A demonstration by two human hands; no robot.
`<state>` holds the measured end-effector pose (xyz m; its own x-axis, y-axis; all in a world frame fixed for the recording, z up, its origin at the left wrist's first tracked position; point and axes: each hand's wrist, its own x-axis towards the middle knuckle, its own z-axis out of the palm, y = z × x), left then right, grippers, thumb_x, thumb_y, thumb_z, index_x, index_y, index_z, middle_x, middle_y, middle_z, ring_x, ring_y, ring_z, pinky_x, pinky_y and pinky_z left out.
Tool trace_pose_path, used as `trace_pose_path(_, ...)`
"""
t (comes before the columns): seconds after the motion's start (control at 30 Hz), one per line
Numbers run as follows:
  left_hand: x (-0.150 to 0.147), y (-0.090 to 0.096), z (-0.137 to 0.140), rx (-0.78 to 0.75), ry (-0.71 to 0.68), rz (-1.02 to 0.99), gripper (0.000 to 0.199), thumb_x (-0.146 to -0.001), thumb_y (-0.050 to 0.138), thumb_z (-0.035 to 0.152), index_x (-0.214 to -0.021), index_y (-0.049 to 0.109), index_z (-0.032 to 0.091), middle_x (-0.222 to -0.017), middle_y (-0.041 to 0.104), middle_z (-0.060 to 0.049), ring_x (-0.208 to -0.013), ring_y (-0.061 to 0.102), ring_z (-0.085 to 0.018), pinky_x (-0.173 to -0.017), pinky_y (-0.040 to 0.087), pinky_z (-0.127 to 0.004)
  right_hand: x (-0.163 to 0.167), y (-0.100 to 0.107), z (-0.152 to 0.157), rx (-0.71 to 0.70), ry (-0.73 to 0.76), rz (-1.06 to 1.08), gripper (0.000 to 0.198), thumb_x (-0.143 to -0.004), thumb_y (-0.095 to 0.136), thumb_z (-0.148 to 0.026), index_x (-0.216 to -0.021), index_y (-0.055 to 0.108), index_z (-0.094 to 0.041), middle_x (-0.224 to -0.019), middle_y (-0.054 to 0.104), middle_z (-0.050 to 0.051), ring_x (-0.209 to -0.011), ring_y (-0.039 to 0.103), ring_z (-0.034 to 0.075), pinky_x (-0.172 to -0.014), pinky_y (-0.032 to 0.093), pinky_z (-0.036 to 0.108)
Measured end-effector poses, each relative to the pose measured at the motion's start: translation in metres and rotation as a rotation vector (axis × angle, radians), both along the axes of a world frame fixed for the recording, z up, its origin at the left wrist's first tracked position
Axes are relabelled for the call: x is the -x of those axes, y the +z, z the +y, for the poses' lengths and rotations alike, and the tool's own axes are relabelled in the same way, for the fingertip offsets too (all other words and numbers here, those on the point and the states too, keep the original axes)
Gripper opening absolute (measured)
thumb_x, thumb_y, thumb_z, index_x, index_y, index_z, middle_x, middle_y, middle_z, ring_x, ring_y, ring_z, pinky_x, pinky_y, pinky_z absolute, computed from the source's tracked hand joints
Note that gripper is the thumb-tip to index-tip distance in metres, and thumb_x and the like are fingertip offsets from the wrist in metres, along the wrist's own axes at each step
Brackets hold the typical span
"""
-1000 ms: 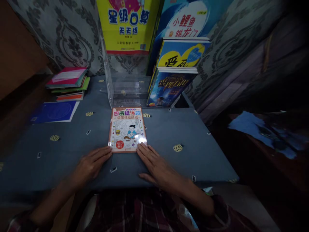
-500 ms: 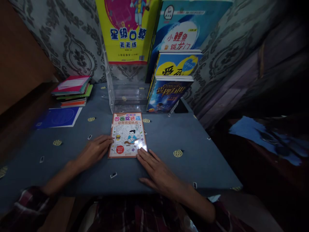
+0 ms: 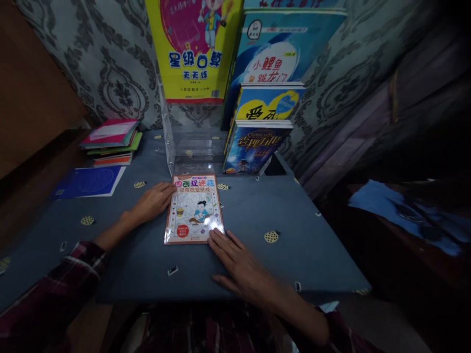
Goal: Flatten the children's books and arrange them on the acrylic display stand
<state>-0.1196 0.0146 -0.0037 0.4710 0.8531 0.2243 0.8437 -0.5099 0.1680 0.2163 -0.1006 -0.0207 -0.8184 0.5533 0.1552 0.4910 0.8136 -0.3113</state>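
A thin picture-puzzle book (image 3: 195, 211) with an orange-bordered cover lies flat on the cloth-covered table, just in front of the clear book rack. At its upper left edge, my left hand (image 3: 156, 200) touches the cover with outstretched fingertips; the thumb is hard to see. My right hand (image 3: 239, 262) rests flat and open, its fingertips on the lower right corner of the book and its thumb spread out on the cloth. Neither hand is lifting the book.
The clear rack (image 3: 167, 142) holds a yellow workbook (image 3: 195, 88), a teal book (image 3: 283, 44) and a dark blue book (image 3: 253, 147), among others. At the left are a stack of books (image 3: 110, 139) and a blue booklet (image 3: 90, 181). The table's edge (image 3: 331, 235) runs along the right.
My left hand has slid up along the book's left edge towards its upper corner. My right hand stays at the lower right corner. The view has tipped slightly upward.
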Motion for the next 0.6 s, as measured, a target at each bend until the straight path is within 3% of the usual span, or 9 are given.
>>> trace_pose_path(0.17, -0.004, -0.006, 0.013, -0.007, 0.054, -0.011, 0.044, -0.103, 0.039, 0.040, -0.131, 0.063, 0.017, -0.135, 0.065, -0.013, -0.123, 0.059, -0.030, -0.108, 0.048, -0.049, -0.002, 0.005, 0.000, 0.007, -0.003, 0.019, 0.078, -0.095, 0.068, -0.032, -0.160, 0.030, -0.009, -0.163, 0.036, 0.021, -0.154, 0.032, 0.030, -0.125, 0.032, 0.055)
trace_pose_path(0.37, -0.008, -0.015, 0.007, 0.014, 0.122, -0.017, 0.052, -0.100, 0.047, 0.048, -0.140, 0.056, 0.017, -0.146, 0.057, -0.016, -0.131, 0.054, -0.032, -0.109, 0.043, -0.053, 0.011, 0.020, 0.019, 0.027, -0.006, 0.048, 0.049, -0.103, 0.055, -0.034, -0.147, 0.051, -0.014, -0.150, 0.057, 0.017, -0.146, 0.046, 0.028, -0.123, 0.031, 0.061)
trace_pose_path(0.6, -0.009, -0.018, 0.003, -0.033, 0.116, -0.019, 0.049, -0.101, 0.046, 0.047, -0.139, 0.056, 0.018, -0.146, 0.057, -0.015, -0.129, 0.055, -0.031, -0.104, 0.046, -0.050, 0.062, 0.021, 0.060, 0.045, 0.050, 0.001, 0.060, -0.102, 0.056, -0.042, -0.151, 0.047, -0.009, -0.156, 0.048, 0.019, -0.152, 0.035, 0.028, -0.128, 0.025, 0.052)
